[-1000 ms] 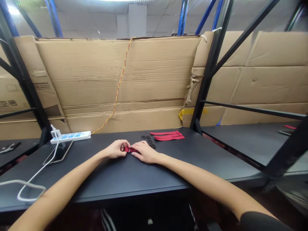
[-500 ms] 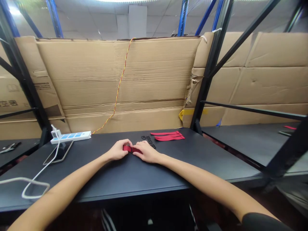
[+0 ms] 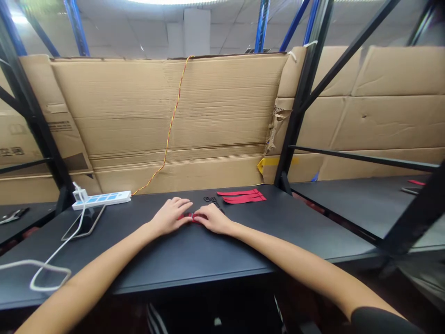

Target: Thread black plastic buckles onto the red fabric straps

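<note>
A short red strap (image 3: 187, 216) lies low over the black tabletop between my two hands, with a small dark piece, perhaps a buckle, at its middle. My left hand (image 3: 167, 217) has its thumb along the near side of the strap's left part and its fingers reaching over the far side. Thumb and fingertips of my right hand (image 3: 215, 220) pinch the strap's right part, hiding its end. Just behind my right hand sit several black plastic buckles (image 3: 210, 199), partly covered by it. Further back, several flat red straps (image 3: 244, 197) lie side by side.
A white power strip (image 3: 107, 199) with a plugged-in charger stands at the back left. Its white cable (image 3: 54, 253) loops across the left side, over a phone-like device (image 3: 84, 222). Cardboard (image 3: 174, 116) walls off the back; black rack posts (image 3: 295, 125) rise at both sides.
My left fingers have straightened and spread over the strap, and the left thumb has slid toward the middle. The strap sits lower and flatter. My right hand has barely moved.
</note>
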{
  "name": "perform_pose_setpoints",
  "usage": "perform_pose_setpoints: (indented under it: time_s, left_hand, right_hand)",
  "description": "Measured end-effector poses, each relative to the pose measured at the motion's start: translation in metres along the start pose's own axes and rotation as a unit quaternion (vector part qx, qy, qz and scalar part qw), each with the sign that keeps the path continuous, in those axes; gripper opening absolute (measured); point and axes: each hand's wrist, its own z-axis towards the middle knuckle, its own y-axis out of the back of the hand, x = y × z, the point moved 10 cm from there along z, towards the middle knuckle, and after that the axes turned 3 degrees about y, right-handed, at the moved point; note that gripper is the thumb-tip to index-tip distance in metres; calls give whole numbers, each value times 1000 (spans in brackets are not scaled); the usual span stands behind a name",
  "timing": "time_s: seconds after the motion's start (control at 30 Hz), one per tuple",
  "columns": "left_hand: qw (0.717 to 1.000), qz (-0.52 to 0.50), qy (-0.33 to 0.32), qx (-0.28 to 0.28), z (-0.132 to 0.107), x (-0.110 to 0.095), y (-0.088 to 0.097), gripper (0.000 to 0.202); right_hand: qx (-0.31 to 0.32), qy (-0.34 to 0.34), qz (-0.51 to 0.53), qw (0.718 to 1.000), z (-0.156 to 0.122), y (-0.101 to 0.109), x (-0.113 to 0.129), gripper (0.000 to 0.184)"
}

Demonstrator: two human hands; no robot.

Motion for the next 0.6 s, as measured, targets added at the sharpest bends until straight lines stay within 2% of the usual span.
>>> perform_pose_setpoints:
  time_s: [0.07, 0.13, 0.33, 0.47, 0.6]
  left_hand:
    - [997, -53, -38, 51, -1, -14, -12, 43]
    - [992, -86, -47, 79, -3, -20, -19, 39]
    - [986, -129, -45, 94, -4, -15, -21, 30]
    - [985, -143, -37, 91, -1, -8, -17, 29]
    - [986, -138, -23, 90, 2, -1, -19, 30]
  right_hand:
    - [7, 4, 25, 1000, 0, -2, 2, 20]
    - [13, -11, 51, 999, 0, -4, 2, 21]
    - [68, -89, 85, 990, -3, -5, -8, 24]
    - [117, -127, 110, 979, -9, 14, -24, 20]
    - [168, -135, 143, 966, -20, 42, -44, 23]
